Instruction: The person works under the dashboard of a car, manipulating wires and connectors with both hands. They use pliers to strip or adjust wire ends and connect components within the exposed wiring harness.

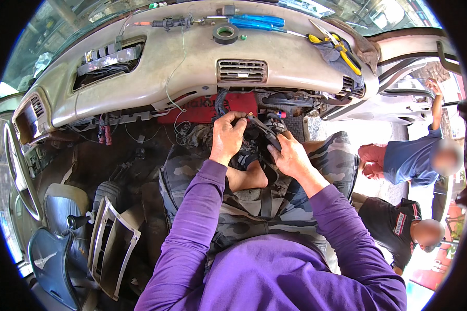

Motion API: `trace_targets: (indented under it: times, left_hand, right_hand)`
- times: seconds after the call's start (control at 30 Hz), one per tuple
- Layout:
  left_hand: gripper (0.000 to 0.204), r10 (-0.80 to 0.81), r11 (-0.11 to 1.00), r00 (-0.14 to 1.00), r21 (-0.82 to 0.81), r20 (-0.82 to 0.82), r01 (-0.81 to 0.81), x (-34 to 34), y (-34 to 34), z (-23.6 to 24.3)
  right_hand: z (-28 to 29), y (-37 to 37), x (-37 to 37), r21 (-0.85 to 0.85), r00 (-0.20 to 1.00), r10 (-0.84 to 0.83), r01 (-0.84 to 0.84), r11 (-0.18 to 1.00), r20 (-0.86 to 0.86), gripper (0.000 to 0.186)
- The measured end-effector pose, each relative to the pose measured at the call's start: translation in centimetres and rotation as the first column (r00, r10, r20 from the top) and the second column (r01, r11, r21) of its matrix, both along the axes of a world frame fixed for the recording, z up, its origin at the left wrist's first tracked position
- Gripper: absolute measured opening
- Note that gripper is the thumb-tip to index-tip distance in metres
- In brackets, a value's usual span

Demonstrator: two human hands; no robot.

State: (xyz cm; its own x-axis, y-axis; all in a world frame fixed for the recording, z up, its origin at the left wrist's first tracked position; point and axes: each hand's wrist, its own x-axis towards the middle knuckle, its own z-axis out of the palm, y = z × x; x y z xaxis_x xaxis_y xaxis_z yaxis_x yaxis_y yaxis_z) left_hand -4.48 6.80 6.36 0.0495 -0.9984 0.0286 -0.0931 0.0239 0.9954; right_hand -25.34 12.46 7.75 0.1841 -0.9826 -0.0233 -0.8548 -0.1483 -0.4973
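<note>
My left hand (227, 137) is closed in a pinch in front of the dashboard, above my lap. Its fingertips meet the jaw end of a dark pair of pliers (265, 132), where a tiny brass-coloured piece (250, 114) shows; I cannot make out exactly what the pinch holds. Wrapped round the handles of those pliers is my right hand (291, 158). A dark corrugated cable sleeve (221, 102) hangs from the dash just beyond my left hand. Behind both hands lies a red case or cloth (192, 108).
On the dashboard (181, 57) lie a black tape roll (225, 34), blue-handled screwdrivers (257, 22) and yellow-handled pliers (347, 58). A thin wire (184, 67) trails down. Loose trim (111, 238) stands at left, near the steering wheel (19, 171). Two people (407, 160) are outside the open door at right.
</note>
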Motion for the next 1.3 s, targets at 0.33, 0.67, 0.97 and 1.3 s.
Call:
trace_targets:
  times: [0.33, 0.67, 0.97, 1.3]
  left_hand:
    - [0.019, 0.001, 1.0, 1.0, -0.013, -0.001, -0.002, 0.1, 0.0, -0.2]
    - [0.019, -0.005, 1.0, 0.999, 0.002, -0.044, 0.005, 0.0, -0.1, -0.7]
    - [0.018, -0.022, 1.0, 1.0, 0.005, -0.013, 0.022, 0.2, -0.1, -0.8]
    - [0.02, -0.082, 0.996, 0.996, 0.038, -0.029, 0.083, 0.9, -0.3, -0.8]
  right_hand:
    - [0.6, -0.1, 0.2, 0.065, 1.0, 0.001, -0.002, 0.998, 0.019, 0.032]
    - [0.1, 0.0, 0.0, -0.068, 0.999, 0.037, -0.035, 0.997, 0.028, 0.026]
    - [0.1, -0.1, 0.0, 0.01, 0.998, 0.036, -0.037, 0.999, 0.049, 0.028]
    - [0.6, 0.0, -0.2, 0.05, 0.999, 0.044, -0.045, 0.998, 0.026, 0.026]
